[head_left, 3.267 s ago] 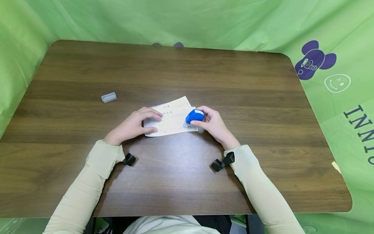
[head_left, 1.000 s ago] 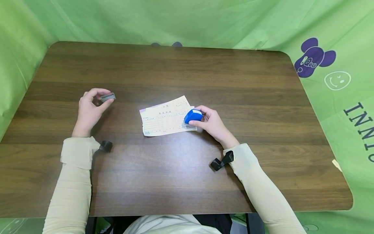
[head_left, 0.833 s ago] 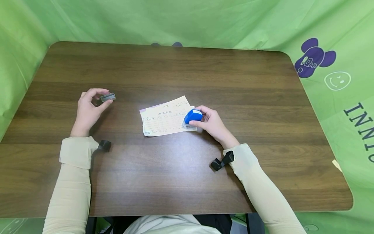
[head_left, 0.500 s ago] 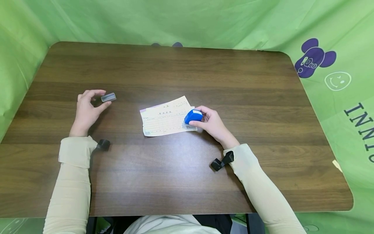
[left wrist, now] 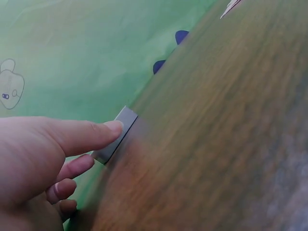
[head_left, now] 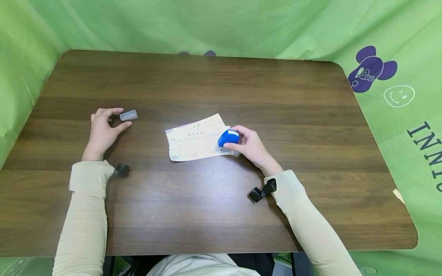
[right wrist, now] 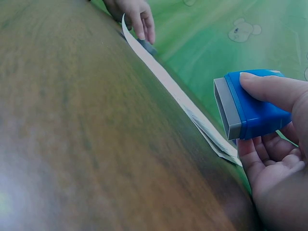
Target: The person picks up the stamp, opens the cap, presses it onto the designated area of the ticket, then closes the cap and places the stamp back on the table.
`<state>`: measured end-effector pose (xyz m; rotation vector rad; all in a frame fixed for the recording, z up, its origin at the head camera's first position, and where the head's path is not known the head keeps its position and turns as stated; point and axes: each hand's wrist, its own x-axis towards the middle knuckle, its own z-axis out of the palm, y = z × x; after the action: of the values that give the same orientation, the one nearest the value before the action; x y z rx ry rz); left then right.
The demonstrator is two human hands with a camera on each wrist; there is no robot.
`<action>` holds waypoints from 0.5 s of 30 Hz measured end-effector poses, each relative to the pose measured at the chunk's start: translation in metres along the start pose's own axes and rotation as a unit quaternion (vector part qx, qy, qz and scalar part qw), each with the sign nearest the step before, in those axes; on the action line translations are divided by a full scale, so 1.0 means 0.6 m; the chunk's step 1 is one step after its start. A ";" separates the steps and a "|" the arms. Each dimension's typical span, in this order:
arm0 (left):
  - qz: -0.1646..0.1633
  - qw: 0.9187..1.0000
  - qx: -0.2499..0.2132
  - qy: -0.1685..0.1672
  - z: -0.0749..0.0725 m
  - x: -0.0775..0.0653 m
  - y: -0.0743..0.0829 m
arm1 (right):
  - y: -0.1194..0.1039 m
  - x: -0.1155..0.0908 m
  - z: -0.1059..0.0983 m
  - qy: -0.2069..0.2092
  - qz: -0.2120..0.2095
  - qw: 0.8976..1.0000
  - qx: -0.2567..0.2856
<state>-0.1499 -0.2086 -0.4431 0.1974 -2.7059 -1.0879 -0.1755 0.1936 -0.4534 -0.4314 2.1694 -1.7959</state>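
Observation:
In the head view my right hand (head_left: 251, 147) pinches a blue stamp (head_left: 228, 137) between thumb and fingers, over the right end of the printed form slips (head_left: 193, 143). The right wrist view shows the stamp's grey-rimmed face (right wrist: 226, 109) uncovered and apart from the paper. My left hand (head_left: 103, 130) is beside a small grey, clear-looking stamp cap (head_left: 128, 115) lying on the table. Its thumb and forefinger are spread on either side of the cap, with a gap at the fingertips in the head view. In the left wrist view the thumb overlaps the cap (left wrist: 126, 117).
The brown wooden table (head_left: 193, 214) carries the slips, stacked slightly askew with a purple corner showing. A green curtain (head_left: 241, 27) surrounds its back and sides. A pale strip (head_left: 398, 196) lies at the right edge. Black wrist cameras (head_left: 122, 170) sit by both cuffs.
My left hand left the slips and went to the cap. Over the last second its fingers have spread and drawn slightly left, off the cap. The right hand with the stamp has barely moved.

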 end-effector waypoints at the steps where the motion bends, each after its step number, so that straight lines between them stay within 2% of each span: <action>1: 0.000 1.000 0.001 -0.001 0.000 0.000 -0.001 | 0.000 0.000 0.000 0.000 0.000 1.000 -0.002; 6: -0.005 1.000 0.008 -0.006 0.001 0.002 -0.003 | 0.000 0.000 0.000 -0.001 -0.001 1.000 -0.002; 15: 0.005 1.000 0.013 0.008 0.004 0.003 -0.009 | 0.003 0.001 0.000 0.000 -0.001 1.000 -0.001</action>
<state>-0.1522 -0.2115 -0.4482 0.1960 -2.7055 -1.0458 -0.1761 0.1935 -0.4552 -0.4351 2.1724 -1.7938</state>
